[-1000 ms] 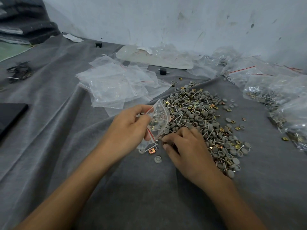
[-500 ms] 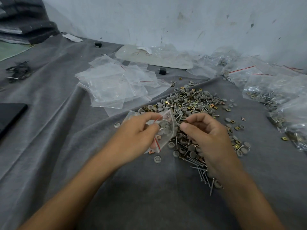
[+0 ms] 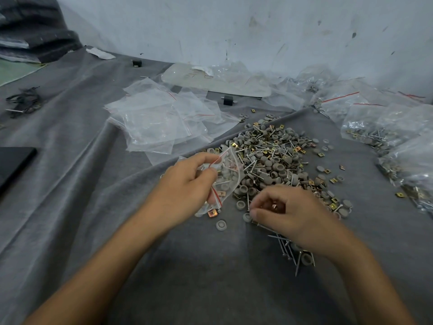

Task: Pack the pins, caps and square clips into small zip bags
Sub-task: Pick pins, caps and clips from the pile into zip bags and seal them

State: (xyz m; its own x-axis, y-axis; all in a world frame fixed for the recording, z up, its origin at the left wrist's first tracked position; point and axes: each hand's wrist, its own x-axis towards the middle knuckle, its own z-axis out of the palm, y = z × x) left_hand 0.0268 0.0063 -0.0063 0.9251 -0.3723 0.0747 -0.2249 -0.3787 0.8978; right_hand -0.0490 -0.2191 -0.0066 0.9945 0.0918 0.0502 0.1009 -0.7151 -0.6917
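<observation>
A heap of grey caps, metal pins and gold square clips (image 3: 271,158) lies on the grey cloth. My left hand (image 3: 185,191) holds a small zip bag (image 3: 226,177) with a red strip by its mouth; caps, pins and a clip show inside it. My right hand (image 3: 288,214) is low on the cloth at the near edge of the heap, fingers curled, pinching a pin (image 3: 248,202) with a small clip in its curled fingers. A few loose pins (image 3: 288,249) lie under its wrist. One gold clip (image 3: 212,213) and a cap (image 3: 221,225) lie just below the bag.
A stack of empty zip bags (image 3: 159,123) lies behind the left hand. Filled bags (image 3: 384,134) crowd the right side by the wall. A dark flat object (image 3: 14,160) sits at the left edge, black wires (image 3: 23,102) further back.
My right hand has dropped from beside the bag's mouth down to the cloth at the heap's near edge. The left hand and bag stayed roughly in place, the bag tilted a little.
</observation>
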